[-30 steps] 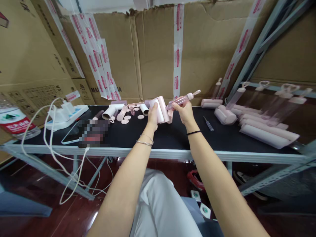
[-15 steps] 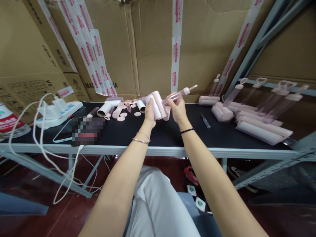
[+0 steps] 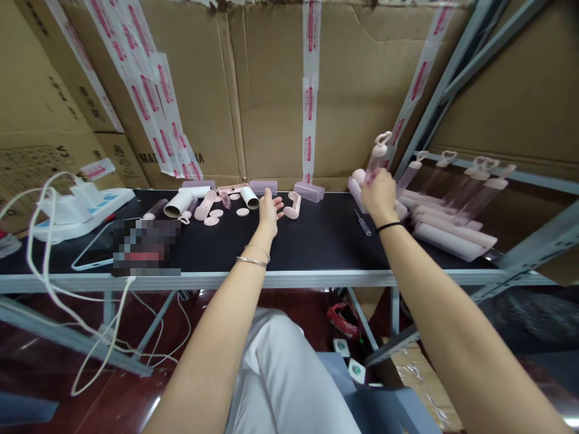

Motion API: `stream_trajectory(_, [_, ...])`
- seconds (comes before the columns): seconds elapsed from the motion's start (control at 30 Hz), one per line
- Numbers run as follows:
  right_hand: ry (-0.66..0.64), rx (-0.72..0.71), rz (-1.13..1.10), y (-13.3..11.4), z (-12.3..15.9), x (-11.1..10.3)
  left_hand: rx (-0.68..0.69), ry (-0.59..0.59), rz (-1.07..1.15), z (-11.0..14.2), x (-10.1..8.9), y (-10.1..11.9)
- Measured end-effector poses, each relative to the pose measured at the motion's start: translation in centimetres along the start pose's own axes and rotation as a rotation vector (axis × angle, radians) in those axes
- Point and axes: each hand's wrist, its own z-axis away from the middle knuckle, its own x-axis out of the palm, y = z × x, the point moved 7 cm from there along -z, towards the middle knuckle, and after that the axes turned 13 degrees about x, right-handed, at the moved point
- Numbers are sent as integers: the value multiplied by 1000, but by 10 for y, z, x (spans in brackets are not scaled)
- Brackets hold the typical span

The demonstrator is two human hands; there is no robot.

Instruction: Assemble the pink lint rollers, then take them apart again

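My right hand [image 3: 380,196] is wrapped round the clear pink handle of a lint roller [image 3: 376,158], whose heart-shaped loop points up. Its roller head is partly hidden behind my hand, among the other rollers at the right. My left hand [image 3: 270,211] hovers over the table's middle with fingers spread and nothing in it. Just right of it lies a pale pink curved bracket [image 3: 293,206]. A translucent purple cover [image 3: 309,191] rests behind that bracket. To the left hand's other side is an open cardboard-cored roll [image 3: 249,198].
Several finished-looking lint rollers [image 3: 455,234] lie at the right, handles up. A small screwdriver [image 3: 362,223] is left of them. Pink discs [image 3: 216,213] and white rolls [image 3: 178,205] are scattered at the left, near a phone [image 3: 93,247] and a power strip [image 3: 115,202] with loose cables.
My right hand has carried the lint roller from the middle to the group at the right. My left hand has let go of the roller head and opened. The view has shifted right.
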Motion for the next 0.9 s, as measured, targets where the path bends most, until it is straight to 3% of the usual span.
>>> stream_trajectory(0.2, [-158, 166, 148, 51, -14, 20, -58, 61, -107, 2, -6, -5])
stream_trajectory(0.3, [-31, 146, 128, 49, -4, 16, -75, 93, -119, 5, -8, -4])
stream_trajectory(0.4, [187, 45, 105, 25, 12, 1, -80, 96, -129, 7, -7, -3])
stream_trajectory(0.47, [197, -78, 106, -3, 25, 1, -84, 87, -139, 7, -6, -3])
stream_trajectory(0.6, [49, -368, 16, -71, 54, 26, -79, 67, -150, 3, -6, -6])
stream_trajectory(0.7, [-99, -456, -61, -108, 77, 58, -46, 79, -197, -2, -10, -9])
stream_trajectory(0.8, [-291, -557, -44, -130, 106, 93, 30, 91, -297, -6, -16, -10])
stream_trajectory(0.9, [-519, -741, 65, -136, 138, 120, 77, 78, -367, -8, -22, -7])
